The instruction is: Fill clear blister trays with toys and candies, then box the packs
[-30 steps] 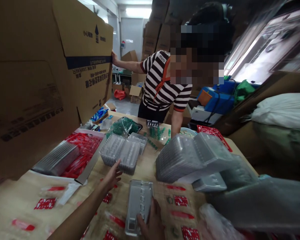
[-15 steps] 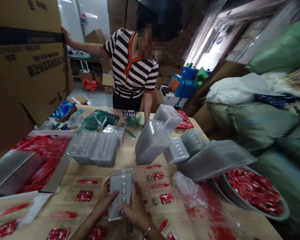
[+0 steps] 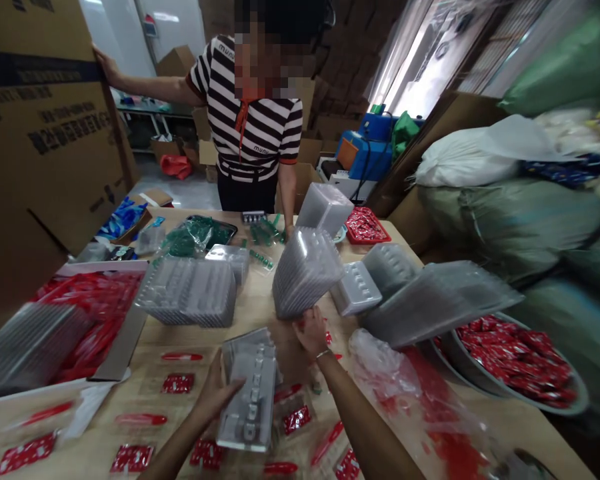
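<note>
My left hand (image 3: 215,390) is closed round a small stack of clear plastic blister trays (image 3: 253,393), tilted above the table, its thumb across the top one. Farther forward, my right hand (image 3: 313,333) reaches to the foot of a tall stack of clear trays (image 3: 305,277). Its fingers are curled in beside a red packet (image 3: 329,335); what they grip is hidden. Around and below my hands lie clear trays holding red pens, such as a red pen (image 3: 181,357), and red dotted packets, such as a red packet (image 3: 178,383).
Across the table stands a person in a striped top (image 3: 255,133), one hand on a big carton (image 3: 45,133). More tray stacks (image 3: 187,293) stand mid-table. A box of red pieces (image 3: 123,340) is left; a basin of red packets (image 3: 520,360) and a plastic bag (image 3: 385,367) are right.
My right hand has left the tray stack and moved forward and right, to the foot of the tall stack. My left hand still holds its stack, whose trays are now fanned slightly apart.
</note>
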A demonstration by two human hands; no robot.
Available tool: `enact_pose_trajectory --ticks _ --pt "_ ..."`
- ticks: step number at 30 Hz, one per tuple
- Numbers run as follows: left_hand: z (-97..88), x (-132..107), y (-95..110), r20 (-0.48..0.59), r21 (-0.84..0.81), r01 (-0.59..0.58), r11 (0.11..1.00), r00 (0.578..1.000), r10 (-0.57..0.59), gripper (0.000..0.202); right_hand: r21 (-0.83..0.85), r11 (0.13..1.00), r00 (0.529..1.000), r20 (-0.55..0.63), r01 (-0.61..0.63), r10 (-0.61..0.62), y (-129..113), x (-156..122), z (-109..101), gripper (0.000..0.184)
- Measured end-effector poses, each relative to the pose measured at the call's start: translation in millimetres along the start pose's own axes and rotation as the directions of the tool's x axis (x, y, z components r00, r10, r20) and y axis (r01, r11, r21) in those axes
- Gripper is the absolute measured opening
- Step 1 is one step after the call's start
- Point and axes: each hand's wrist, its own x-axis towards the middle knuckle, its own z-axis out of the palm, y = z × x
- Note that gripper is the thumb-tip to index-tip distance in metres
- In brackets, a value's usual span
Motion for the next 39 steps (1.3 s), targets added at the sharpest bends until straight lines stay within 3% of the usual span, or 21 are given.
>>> enact_pose_trajectory --ticks 3,6,9,12,14,19,23,26,27,29,31,32,33,35,37,39 --pt "-1.4 27 19 0.035 0.307 -0.201 0.930 0.979 0.200 0.089 -0.118 0.992 0.995 0.096 0.047 -0.035 16 -3 3 0.038" --pt "1.0 52 52 0.206 0.484 -0.310 0.818 0.949 0.238 0.075 -0.208 0.978 0.976 0.216 0.005 0.041 30 -5 8 0.060" --pt "7.8 72 81 0.453 0.493 -0.347 0.798 0.885 0.105 0.064 -0.259 0.966 0.949 0.300 -0.019 0.099 37 -5 9 0.076" --pt "15.2 88 94 0.599 0.480 -0.263 0.837 0.795 -0.094 0.065 -0.281 0.958 0.938 0.312 -0.059 0.150 38 -7 5 0.074" --pt "18.6 93 94 0.620 0.492 -0.244 0.836 0.772 -0.139 0.067 -0.287 0.955 0.937 0.307 -0.074 0.165 39 -12 2 0.075" --pt "22.1 86 91 0.589 0.544 -0.279 0.792 0.799 -0.123 0.072 -0.295 0.951 0.934 0.307 -0.090 0.183 44 -34 -2 0.075" --pt "25.8 78 98 0.603 0.568 -0.299 0.767 0.785 -0.141 0.074 -0.298 0.951 0.933 0.311 -0.085 0.181 46 -51 1 0.073" --pt "28.2 71 97 0.613 0.545 -0.299 0.783 0.780 -0.128 0.076 -0.228 0.969 0.968 0.205 -0.097 0.145 42 -57 3 0.064" --pt "27.8 68 93 0.595 0.515 -0.295 0.805 0.799 -0.087 0.077 -0.151 0.984 0.979 0.163 -0.094 0.118 38 -58 2 0.058" --pt "23.7 60 82 0.474 0.404 -0.256 0.878 0.880 0.039 0.077 0.092 0.994 0.994 0.105 -0.054 0.044 26 -59 -2 0.050" --pt "13.5 51 68 0.185 0.173 -0.109 0.979 0.980 0.076 0.074 0.337 0.941 0.994 0.091 0.029 -0.064 8 -59 -8 0.050" --pt "5.6 48 62 0.029 -0.015 -0.001 1.000 1.000 0.001 0.073 0.411 0.908 0.988 0.094 0.077 -0.127 -3 -60 -11 0.050" --pt "-4.0 46 57 -0.082 -0.234 0.113 0.966 0.987 -0.135 0.072 0.445 0.887 0.978 0.099 0.122 -0.184 -14 -61 -14 0.050" --pt "-26.5 48 54 -0.110 -0.602 0.268 0.752 0.905 -0.411 0.073 0.424 0.889 0.957 0.140 0.174 -0.254 -36 -64 -17 0.052" --pt "-47.8 57 56 -0.029 -0.751 0.298 0.589 0.877 -0.480 0.071 0.357 0.919 0.944 0.210 0.168 -0.255 -53 -68 -18 0.054" --pt "-61.9 71 62 -0.002 -0.774 0.265 0.574 0.907 -0.422 0.066 0.304 0.943 0.937 0.270 0.135 -0.221 -64 -71 -18 0.053"
